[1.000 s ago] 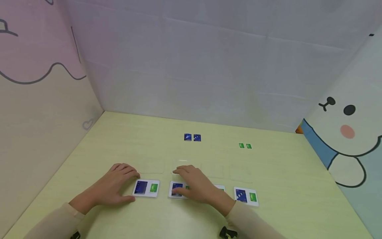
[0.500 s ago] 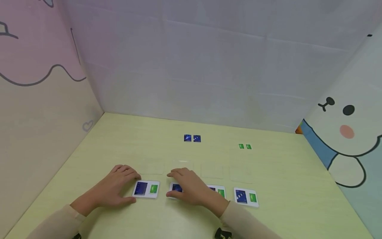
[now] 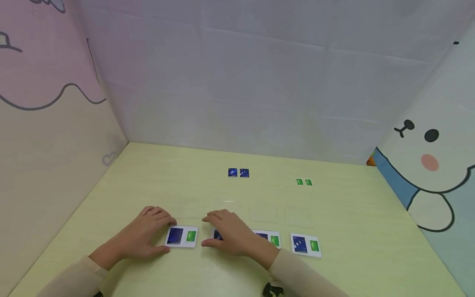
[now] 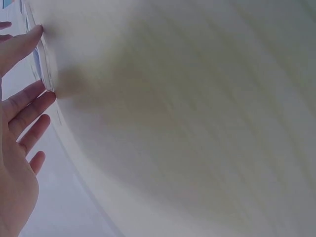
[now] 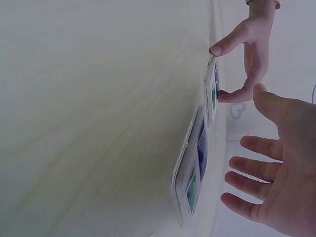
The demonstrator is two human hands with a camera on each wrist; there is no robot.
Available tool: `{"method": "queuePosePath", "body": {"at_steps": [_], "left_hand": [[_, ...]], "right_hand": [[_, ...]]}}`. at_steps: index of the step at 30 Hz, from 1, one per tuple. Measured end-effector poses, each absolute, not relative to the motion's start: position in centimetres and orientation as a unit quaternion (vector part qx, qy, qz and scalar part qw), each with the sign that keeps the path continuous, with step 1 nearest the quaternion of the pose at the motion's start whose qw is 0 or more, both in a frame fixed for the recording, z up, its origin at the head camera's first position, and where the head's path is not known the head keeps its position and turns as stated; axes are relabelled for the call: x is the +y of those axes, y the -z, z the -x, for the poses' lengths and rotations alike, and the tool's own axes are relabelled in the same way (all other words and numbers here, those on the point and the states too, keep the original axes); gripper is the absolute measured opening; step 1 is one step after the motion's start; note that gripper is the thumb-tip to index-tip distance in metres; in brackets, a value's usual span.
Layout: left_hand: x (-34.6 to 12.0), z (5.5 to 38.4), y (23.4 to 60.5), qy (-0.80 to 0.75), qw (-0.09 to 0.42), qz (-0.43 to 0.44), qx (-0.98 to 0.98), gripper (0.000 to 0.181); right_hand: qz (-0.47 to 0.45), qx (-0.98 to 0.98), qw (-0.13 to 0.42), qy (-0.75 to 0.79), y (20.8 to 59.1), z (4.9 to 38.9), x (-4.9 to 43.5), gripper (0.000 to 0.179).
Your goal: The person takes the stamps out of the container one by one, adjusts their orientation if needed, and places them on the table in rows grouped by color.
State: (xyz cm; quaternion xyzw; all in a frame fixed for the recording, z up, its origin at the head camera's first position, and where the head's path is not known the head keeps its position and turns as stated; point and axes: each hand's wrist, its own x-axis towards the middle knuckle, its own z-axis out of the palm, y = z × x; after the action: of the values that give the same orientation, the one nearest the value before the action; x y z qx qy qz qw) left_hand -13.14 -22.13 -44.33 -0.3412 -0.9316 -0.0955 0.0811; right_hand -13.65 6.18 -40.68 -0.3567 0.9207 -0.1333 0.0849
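Observation:
In the head view, my left hand (image 3: 139,235) grips the leftmost flat clear-edged case (image 3: 181,241) by its near and far edges, thumb against forefinger. The case shows a blue picture and a green one on white; the left wrist view catches its edge (image 4: 45,66) between the fingers. My right hand (image 3: 233,236) hovers with spread fingers over the second case (image 3: 217,235), hiding most of it. In the right wrist view this hand (image 5: 291,163) is apart from the second case (image 5: 191,170). A third case (image 3: 275,240) is partly behind the right wrist.
A fourth case (image 3: 306,245) lies at the right end of the row. Behind the row are several faint clear squares (image 3: 263,213). Two blue pictures (image 3: 244,173) and two green ones (image 3: 309,182) lie farther back. Walls (image 3: 241,90) enclose the table.
My right hand has moved left over the second case, uncovering more of the third. The left hand stays at the leftmost case, which has hardly moved.

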Motion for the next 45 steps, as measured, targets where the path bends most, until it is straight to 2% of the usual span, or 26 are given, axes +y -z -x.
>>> {"method": "queuePosePath", "body": {"at_steps": [22,34,45], "left_hand": [[-22.0,13.2,44.1,0.099,0.083,0.345,-0.930,0.051],[-22.1,13.3,44.2,0.109,0.097,0.351,-0.925,0.049],[-22.1,13.3,44.1,0.117,0.087,0.346,-0.927,0.049]], "right_hand": [[0.392,0.913,0.050,0.107,40.9,13.9,4.6,0.056],[0.401,0.908,0.010,0.117,41.2,14.1,3.0,0.048],[0.378,0.920,0.030,0.101,41.6,13.7,1.1,0.049]]}}
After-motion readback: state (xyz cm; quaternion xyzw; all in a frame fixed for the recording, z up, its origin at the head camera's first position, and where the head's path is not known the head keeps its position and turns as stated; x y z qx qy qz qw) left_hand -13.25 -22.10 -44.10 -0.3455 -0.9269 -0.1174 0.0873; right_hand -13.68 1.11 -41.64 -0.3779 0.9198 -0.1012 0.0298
